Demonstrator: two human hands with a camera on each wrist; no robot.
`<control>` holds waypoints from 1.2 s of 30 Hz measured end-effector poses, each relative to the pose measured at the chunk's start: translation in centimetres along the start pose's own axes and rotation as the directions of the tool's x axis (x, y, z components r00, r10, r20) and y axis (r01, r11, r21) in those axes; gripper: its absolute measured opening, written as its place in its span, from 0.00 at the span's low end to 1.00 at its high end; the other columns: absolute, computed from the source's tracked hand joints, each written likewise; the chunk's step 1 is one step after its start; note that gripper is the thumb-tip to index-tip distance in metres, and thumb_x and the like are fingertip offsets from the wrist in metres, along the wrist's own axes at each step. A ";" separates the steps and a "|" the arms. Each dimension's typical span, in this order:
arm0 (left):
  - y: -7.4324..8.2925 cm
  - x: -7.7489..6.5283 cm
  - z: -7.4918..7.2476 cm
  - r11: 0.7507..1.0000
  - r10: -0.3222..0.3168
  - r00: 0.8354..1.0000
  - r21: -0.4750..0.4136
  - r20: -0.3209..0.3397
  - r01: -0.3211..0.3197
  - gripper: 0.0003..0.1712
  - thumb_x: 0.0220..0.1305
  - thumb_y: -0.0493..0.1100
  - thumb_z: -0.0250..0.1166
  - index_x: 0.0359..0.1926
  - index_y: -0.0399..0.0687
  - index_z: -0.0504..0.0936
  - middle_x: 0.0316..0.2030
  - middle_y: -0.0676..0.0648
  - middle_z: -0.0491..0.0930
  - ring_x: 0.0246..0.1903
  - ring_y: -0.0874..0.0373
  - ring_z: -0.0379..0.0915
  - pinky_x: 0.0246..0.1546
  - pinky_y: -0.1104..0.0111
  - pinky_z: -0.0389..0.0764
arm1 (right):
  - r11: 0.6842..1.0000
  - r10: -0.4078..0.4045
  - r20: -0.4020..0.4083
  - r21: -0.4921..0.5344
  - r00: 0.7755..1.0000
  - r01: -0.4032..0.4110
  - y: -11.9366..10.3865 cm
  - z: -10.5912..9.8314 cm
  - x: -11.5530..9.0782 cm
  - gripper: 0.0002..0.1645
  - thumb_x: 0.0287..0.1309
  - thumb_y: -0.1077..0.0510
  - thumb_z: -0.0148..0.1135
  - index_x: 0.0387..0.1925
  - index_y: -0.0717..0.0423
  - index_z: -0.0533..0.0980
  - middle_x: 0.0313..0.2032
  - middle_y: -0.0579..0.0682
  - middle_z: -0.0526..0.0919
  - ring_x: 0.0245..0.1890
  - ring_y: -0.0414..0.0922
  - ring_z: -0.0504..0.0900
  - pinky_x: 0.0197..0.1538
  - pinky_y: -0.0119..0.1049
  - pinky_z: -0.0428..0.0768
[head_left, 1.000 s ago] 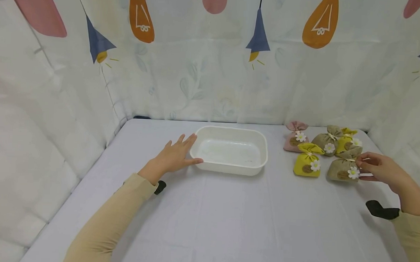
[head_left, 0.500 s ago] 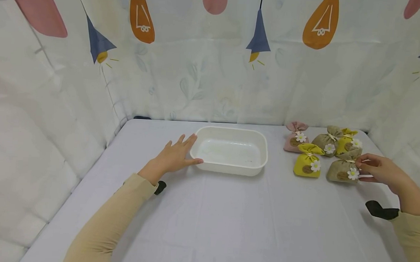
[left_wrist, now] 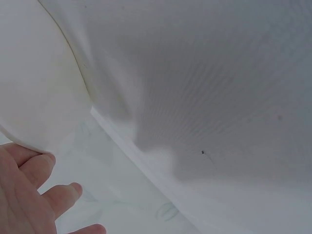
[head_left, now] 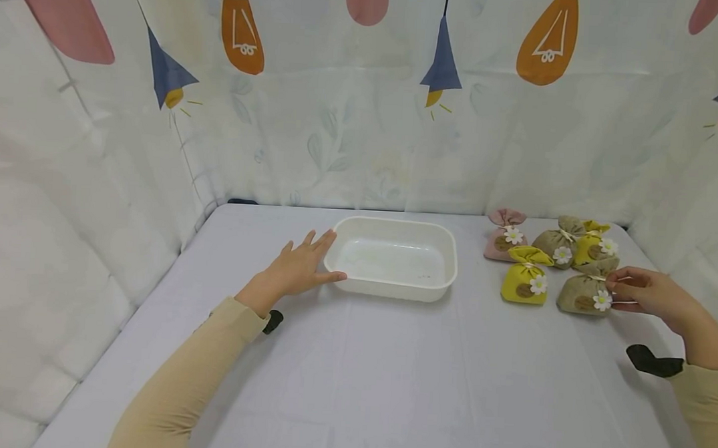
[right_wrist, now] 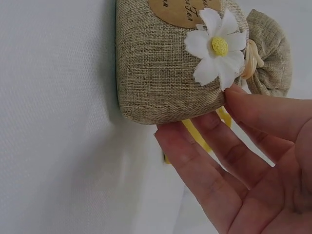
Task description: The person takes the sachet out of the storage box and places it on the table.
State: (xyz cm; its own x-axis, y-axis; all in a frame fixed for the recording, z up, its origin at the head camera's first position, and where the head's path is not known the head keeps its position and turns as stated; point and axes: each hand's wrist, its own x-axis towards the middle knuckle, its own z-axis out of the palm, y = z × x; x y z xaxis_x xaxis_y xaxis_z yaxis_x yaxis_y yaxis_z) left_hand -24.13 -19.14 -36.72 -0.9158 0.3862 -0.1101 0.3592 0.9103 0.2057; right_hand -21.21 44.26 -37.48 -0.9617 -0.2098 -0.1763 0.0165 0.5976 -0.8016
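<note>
In the head view, my left hand [head_left: 297, 268] lies with spread fingers against the left end of a white plastic basin [head_left: 392, 285]. The left wrist view shows fingertips at the rim of the basin [left_wrist: 39, 87]; the other fingers extend past it. My right hand [head_left: 651, 293] is at the side of a grey-brown cloth drawstring pouch [head_left: 581, 294]. In the right wrist view, its thumb meets the pouch [right_wrist: 156, 73] below the white flower [right_wrist: 214, 46], near the tied neck. The other fingers are at the side edge and partly hidden behind it.
Beside the held pouch stand a yellow pouch [head_left: 521, 284], a pink pouch [head_left: 504, 242], another grey-brown pouch [head_left: 553, 244] and a second yellow pouch [head_left: 588, 247]. All rest on a white-covered table [head_left: 388, 379]. A patterned curtain [head_left: 363, 130] rises along the table's back.
The grey-brown pouch by my right hand has shifted very slightly toward me and left, with the hand staying at it. My left hand and the basin look unmoved.
</note>
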 end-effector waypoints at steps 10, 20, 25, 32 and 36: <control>0.1 0.1 -0.1 1.000 0.011 1.000 0.026 -0.004 -0.011 0.61 0.67 0.79 0.51 0.83 0.49 0.39 0.82 0.48 0.40 0.80 0.43 0.34 0.72 0.35 0.44 | 0.999 0.026 -0.004 -0.047 1.000 -0.026 -0.2 0.0 -0.3 0.17 0.77 0.67 0.48 0.53 0.84 0.64 0.41 0.39 0.78 0.36 0.27 0.80 0.40 0.33 0.86; 0.3 -0.1 -0.5 1.000 0.011 1.000 0.019 0.002 -0.011 0.61 0.67 0.78 0.52 0.83 0.49 0.40 0.82 0.48 0.41 0.80 0.42 0.33 0.73 0.35 0.42 | 0.990 0.050 -0.013 -0.129 0.999 -0.051 -1.1 -0.2 -0.7 0.25 0.79 0.63 0.47 0.58 0.88 0.62 0.45 0.57 0.83 0.35 0.27 0.80 0.40 0.32 0.85; 0.4 -0.2 -0.8 0.999 0.014 1.000 0.030 0.004 -0.014 0.60 0.67 0.77 0.53 0.83 0.48 0.41 0.82 0.48 0.42 0.79 0.41 0.34 0.73 0.35 0.41 | 0.989 0.011 -0.050 -0.147 0.999 -0.018 -1.1 -0.4 -1.2 0.27 0.79 0.63 0.48 0.60 0.89 0.62 0.47 0.58 0.85 0.36 0.25 0.80 0.39 0.30 0.85; 0.3 0.0 -0.9 0.998 0.017 1.000 0.054 0.007 -0.017 0.61 0.66 0.79 0.53 0.83 0.48 0.44 0.81 0.48 0.44 0.79 0.41 0.36 0.72 0.34 0.43 | 0.997 -0.055 -0.149 -0.056 0.987 0.047 -1.4 -1.2 -2.6 0.17 0.78 0.61 0.52 0.46 0.37 0.84 0.40 0.30 0.84 0.36 0.22 0.81 0.37 0.22 0.82; 0.4 0.1 -1.2 0.999 0.013 1.000 0.036 0.020 -0.014 0.61 0.65 0.79 0.54 0.83 0.48 0.44 0.81 0.47 0.45 0.79 0.42 0.36 0.73 0.35 0.42 | 0.997 -0.074 -0.231 -0.039 0.970 0.067 -2.4 -1.4 -3.3 0.15 0.79 0.59 0.51 0.47 0.38 0.82 0.37 0.17 0.77 0.35 0.20 0.79 0.36 0.20 0.81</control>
State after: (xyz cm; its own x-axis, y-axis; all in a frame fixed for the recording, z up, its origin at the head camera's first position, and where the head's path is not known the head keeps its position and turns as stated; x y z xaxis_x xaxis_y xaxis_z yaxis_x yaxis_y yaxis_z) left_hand -24.33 -18.89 -35.46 -0.9070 0.4014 -0.1270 0.3783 0.9095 0.1725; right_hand -18.46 44.62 -34.18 -0.9974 -0.0691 0.0202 -0.0584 0.6123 -0.7885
